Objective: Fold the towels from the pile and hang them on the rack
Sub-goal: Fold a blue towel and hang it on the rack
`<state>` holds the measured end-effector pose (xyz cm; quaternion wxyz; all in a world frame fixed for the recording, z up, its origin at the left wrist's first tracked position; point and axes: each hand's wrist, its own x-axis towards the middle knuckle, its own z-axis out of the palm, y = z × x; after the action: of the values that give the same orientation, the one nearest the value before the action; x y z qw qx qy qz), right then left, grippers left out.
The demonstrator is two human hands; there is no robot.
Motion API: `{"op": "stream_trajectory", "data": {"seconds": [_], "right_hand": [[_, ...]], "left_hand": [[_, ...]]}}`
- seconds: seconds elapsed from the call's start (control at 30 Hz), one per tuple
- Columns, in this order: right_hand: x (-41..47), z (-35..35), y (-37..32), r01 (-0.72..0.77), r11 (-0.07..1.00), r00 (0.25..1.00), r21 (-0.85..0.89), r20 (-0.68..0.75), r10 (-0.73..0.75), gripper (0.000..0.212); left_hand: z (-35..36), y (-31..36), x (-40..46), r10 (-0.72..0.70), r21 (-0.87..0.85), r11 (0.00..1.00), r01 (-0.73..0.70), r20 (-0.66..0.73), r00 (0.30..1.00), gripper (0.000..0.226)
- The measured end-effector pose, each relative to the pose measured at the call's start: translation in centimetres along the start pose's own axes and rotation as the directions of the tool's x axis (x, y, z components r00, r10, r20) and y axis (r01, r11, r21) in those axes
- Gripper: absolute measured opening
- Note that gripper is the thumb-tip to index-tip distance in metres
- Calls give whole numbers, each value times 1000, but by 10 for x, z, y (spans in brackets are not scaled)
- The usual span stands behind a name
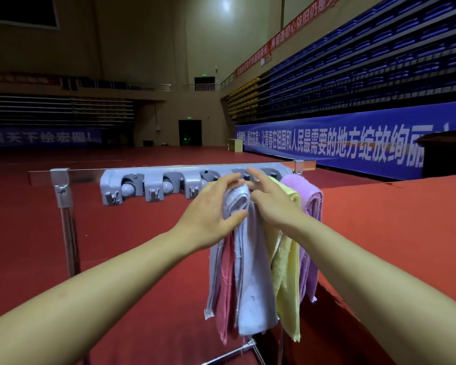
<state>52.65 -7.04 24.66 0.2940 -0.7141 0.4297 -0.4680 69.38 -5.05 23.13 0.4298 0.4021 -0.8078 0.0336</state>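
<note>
A grey clip rack [153, 184] is fixed to a metal bar on a stand. A folded pale lavender towel [250, 280] hangs from a middle clip, its top bunched up. My left hand [211, 214] grips that bunched top, thumb in front and fingers over it. My right hand [270, 201] touches the top of the towel from the right, fingers stretched toward the clip. A pink towel [228, 291] hangs just behind the lavender one. To the right hang a yellow towel [284, 280] and a purple towel [312, 206].
Three clips on the rack's left side hold nothing. The stand's metal post [69, 233] is at left, its foot [237, 351] below the towels. A red-covered table [395, 233] lies to the right. Red floor stretches behind.
</note>
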Motion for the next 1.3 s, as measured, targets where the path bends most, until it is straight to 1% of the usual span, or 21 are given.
{"op": "stream_trajectory", "data": {"seconds": [0.03, 0.07, 0.13, 0.17, 0.23, 0.27, 0.33, 0.37, 0.43, 0.5, 0.57, 0.6, 0.67, 0.73, 0.83, 0.9, 0.97, 1.07, 1.17, 1.23, 1.3], "right_hand": [[3, -3, -1, -32, 998, 999, 63, 8, 31, 64], [4, -7, -1, -66, 986, 998, 150, 19, 64, 56], [4, -14, -7, -143, 952, 989, 272, 84, 124, 24], [3, -19, -10, -169, 934, 983, 314, 124, 136, 21], [2, -28, -9, -163, 929, 981, 331, 153, 118, 39], [1, -30, -9, -144, 924, 984, 355, 149, 96, 44], [0, -33, -3, -119, 917, 989, 380, 124, 77, 62], [1, -32, 1, -108, 924, 990, 367, 126, 65, 69], [0, -29, 3, -61, 940, 994, 335, 105, 28, 74], [-2, -23, 6, -29, 954, 998, 299, 69, 9, 67], [-6, -20, 9, -1, 960, 999, 281, 49, -13, 54], [-9, -19, 11, 14, 961, 998, 275, 50, -29, 52], [-12, -20, 14, 20, 957, 997, 288, 63, -40, 50], [-14, -18, 13, 8, 948, 997, 317, 68, -31, 48], [-15, -7, 10, 9, 947, 997, 320, 71, -34, 54], [-15, 3, 7, 26, 952, 996, 306, 75, -51, 66], [-14, 10, 7, 31, 943, 995, 332, 76, -59, 74], [-13, 8, 2, 22, 928, 993, 373, 96, -63, 69], [-15, -1, 3, 13, 932, 989, 362, 134, -66, 59], [-21, -10, 3, 42, 948, 989, 316, 119, -84, 54], [-33, -25, 3, 116, 958, 989, 261, 62, -137, 53]], "left_hand": [[1, 0, 3, 0, 20, 1000, 0, -17, 1000, 70], [3, 0, 6, 3, 37, 999, -2, -27, 1000, 70], [8, 2, 15, -3, 89, 996, 6, -42, 999, 71], [10, 5, 18, -24, 122, 992, 30, -54, 998, 71], [14, 11, 25, -83, 181, 978, 100, -100, 992, 73], [16, 14, 27, -109, 215, 967, 135, -127, 986, 73], [23, 20, 31, -143, 313, 931, 190, -167, 976, 74], [26, 22, 31, -146, 366, 908, 205, -182, 972, 74], [32, 25, 32, -148, 435, 871, 227, -207, 967, 75], [36, 23, 35, -149, 449, 862, 234, -216, 965, 75], [34, 21, 36, -154, 388, 896, 215, -182, 971, 76], [32, 19, 35, -164, 316, 926, 206, -154, 974, 78], [25, 15, 29, -178, 118, 975, 189, -93, 980, 80], [21, 11, 16, -174, -68, 983, 169, -65, 983, 77], [21, 10, -3, -192, -219, 961, 169, -85, 978, 73], [22, 13, -10, -217, -297, 937, 183, -83, 973, 69], [22, 13, -12, -245, -339, 918, 204, -83, 966, 69], [20, 13, -10, -261, -340, 913, 227, -57, 964, 76], [16, 19, -6, -241, -274, 935, 223, -34, 970, 69], [16, 25, -4, -221, -228, 955, 189, -126, 967, 62], [18, 38, -3, -207, -287, 948, 136, -234, 950, 53]]}}
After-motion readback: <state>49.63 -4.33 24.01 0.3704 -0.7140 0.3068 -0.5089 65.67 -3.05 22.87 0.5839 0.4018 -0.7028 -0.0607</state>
